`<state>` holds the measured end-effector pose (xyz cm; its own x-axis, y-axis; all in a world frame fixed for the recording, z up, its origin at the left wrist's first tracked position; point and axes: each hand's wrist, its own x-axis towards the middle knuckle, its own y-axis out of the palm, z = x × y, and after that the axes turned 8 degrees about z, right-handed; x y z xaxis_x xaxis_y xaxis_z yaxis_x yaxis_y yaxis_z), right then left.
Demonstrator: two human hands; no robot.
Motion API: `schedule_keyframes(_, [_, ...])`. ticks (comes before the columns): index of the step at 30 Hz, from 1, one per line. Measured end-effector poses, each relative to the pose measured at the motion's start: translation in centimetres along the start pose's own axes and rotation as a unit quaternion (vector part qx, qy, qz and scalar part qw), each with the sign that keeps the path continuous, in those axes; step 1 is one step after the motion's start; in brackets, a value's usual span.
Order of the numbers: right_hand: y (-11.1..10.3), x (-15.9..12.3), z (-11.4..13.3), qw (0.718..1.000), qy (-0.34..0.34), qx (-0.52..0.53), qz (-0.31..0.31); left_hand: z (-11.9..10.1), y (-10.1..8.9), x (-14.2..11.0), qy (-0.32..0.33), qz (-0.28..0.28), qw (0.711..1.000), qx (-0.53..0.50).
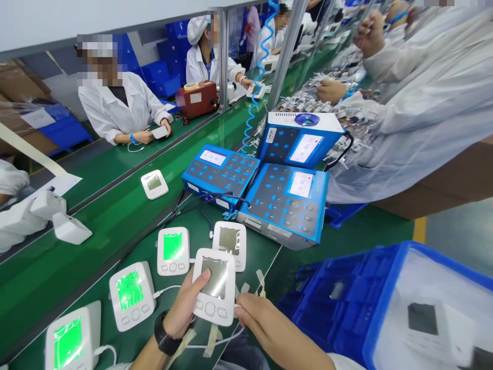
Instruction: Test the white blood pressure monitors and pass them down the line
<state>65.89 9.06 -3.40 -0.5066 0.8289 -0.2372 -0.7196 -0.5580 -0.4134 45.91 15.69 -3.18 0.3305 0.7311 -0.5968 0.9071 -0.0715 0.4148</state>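
My left hand (183, 308) holds a white blood pressure monitor (225, 308), its thumb resting on the unlit screen. At the monitor's right side, my right hand (258, 313) pinches the plug end of a white cable (229, 339); whether the plug is fully seated cannot be seen. Just behind lies another monitor (241, 262) with a dark screen. To the left stand a monitor (173, 252) with a green-lit screen, a second lit one (131, 295) and a third (73, 339) at the lower left. White cables run to the nearer two.
Blue tester boxes (285, 210) with black cables stand ahead. A blue crate (385, 303) holding monitors is at right. One monitor (154, 184) lies on the green conveyor (115, 216). Co-workers in white coats are across the line; another person's sleeve (423, 97) is at right.
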Motion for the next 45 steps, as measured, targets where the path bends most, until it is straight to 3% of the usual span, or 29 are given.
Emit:
schedule_keyframes(9, [-0.6,0.2,-0.6,1.0,-0.023,-0.002,-0.004,0.1,-0.2,-0.1,-0.018,0.02,0.999,0.029])
schedule_keyframes(12, [-1.2,0.1,-0.9,0.997,0.024,0.019,-0.076,-0.1,1.0,-0.7,0.057,0.029,0.99,0.129])
schedule_keyframes(16, [-1.7,0.6,-1.9,0.975,0.041,0.131,-0.177,-1.5,3.4,-0.5,0.164,0.104,0.929,0.314])
schedule_keyframes(18, [-1.7,0.9,-2.6,0.958,0.024,0.188,-0.217,-2.8,3.8,1.2,0.203,0.085,0.887,0.406])
schedule_keyframes(21, [-1.5,1.4,-3.6,0.931,0.015,0.242,-0.272,-4.9,3.2,5.8,0.221,-0.036,0.84,0.495])
schedule_keyframes(24, [-1.3,2.0,-4.3,0.916,0.014,0.294,-0.275,-5.8,2.1,10.0,0.169,-0.081,0.842,0.506])
schedule_keyframes(27, [-1.0,3.1,-4.7,0.909,0.01,0.322,-0.263,-5.4,1.5,11.5,0.148,-0.083,0.843,0.51])
schedule_keyframes(35, [-0.3,4.8,-4.0,0.91,0.033,0.315,-0.266,-3.3,1.7,8.3,0.244,-0.078,0.837,0.483])
schedule_keyframes(41, [-0.3,5.1,-3.9,0.911,0.016,0.332,-0.246,-3.2,2.3,6.2,0.25,-0.025,0.871,0.422])
schedule_keyframes(45, [-0.1,5.1,-3.9,0.932,0.028,0.269,-0.24,-3.1,2.9,4.8,0.282,-0.028,0.856,0.432])
